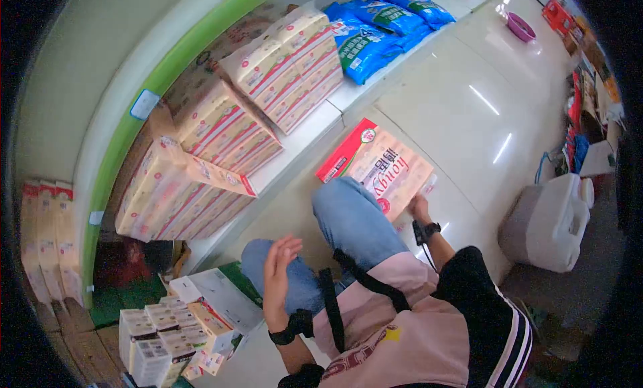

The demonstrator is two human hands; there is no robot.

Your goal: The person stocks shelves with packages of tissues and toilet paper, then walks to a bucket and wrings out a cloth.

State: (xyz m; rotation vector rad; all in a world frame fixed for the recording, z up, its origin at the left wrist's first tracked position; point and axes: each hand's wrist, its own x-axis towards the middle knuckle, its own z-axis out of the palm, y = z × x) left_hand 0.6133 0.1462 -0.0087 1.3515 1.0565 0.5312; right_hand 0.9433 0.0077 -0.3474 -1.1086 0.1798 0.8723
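Observation:
My right hand [419, 208] grips the lower right edge of a red and cream tissue pack [378, 164], its thumb side against the wrapper. The pack lies tilted beside my knee, and my knee covers part of its lower edge. My left hand [278, 264] is raised over my other knee with its fingers apart and nothing in it. Stacks of similar packs [228, 130] stand on the low shelf ledge [321, 123] in front of me.
Blue bags [375, 36] lie farther along the ledge. An open box of small cartons [161, 334] is at the lower left. On the right stand a white jug [546, 220] and piled goods. A pink basin [520, 28] sits on the tiled floor [455, 107].

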